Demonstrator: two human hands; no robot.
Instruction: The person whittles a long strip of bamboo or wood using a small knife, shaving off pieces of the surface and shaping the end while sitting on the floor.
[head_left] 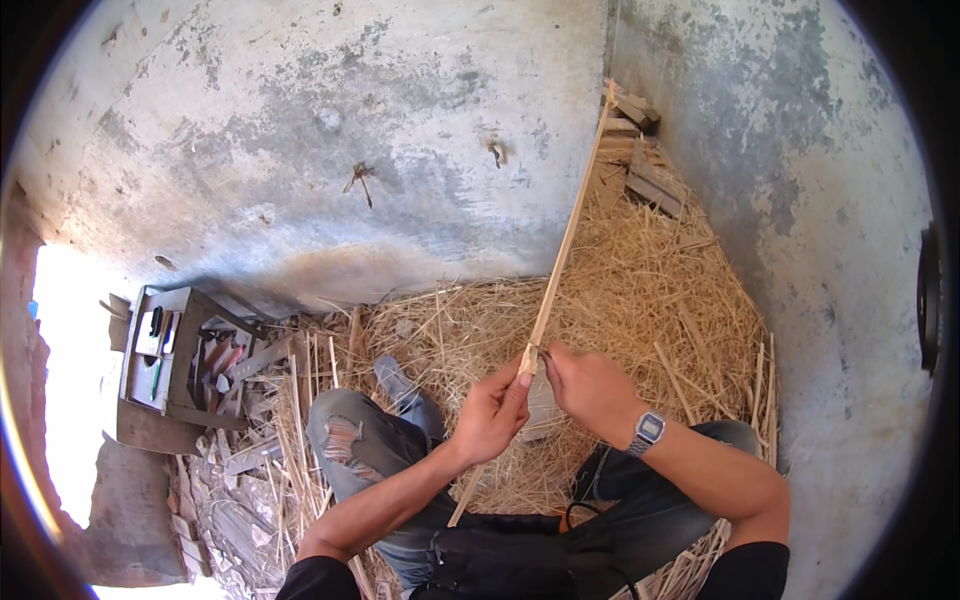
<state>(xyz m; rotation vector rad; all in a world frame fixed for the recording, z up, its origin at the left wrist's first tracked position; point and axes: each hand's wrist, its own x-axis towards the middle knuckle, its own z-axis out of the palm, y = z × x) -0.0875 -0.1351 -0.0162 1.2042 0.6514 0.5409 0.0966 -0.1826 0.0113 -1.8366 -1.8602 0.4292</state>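
A long, thin pale wooden strip (572, 235), which looks like split bamboo, slants from near my lap up toward the far corner. My left hand (492, 412) is closed around its lower part, thumb laid along it. Just to the right, my right hand (592, 392) is curled into a grip against the strip. A small dark edge shows by its fingers, but what it holds is mostly hidden. Below the hands, the strip's lower end (462, 503) reaches down over my lap.
Straw-like shavings (650, 290) cover the floor around my crossed legs. Wood blocks (652, 185) are piled in the far corner. At left stands a small wooden stand (180, 350) with tools on it. Plastered walls (400, 130) close in ahead and at right; thin strips (765, 400) lean there.
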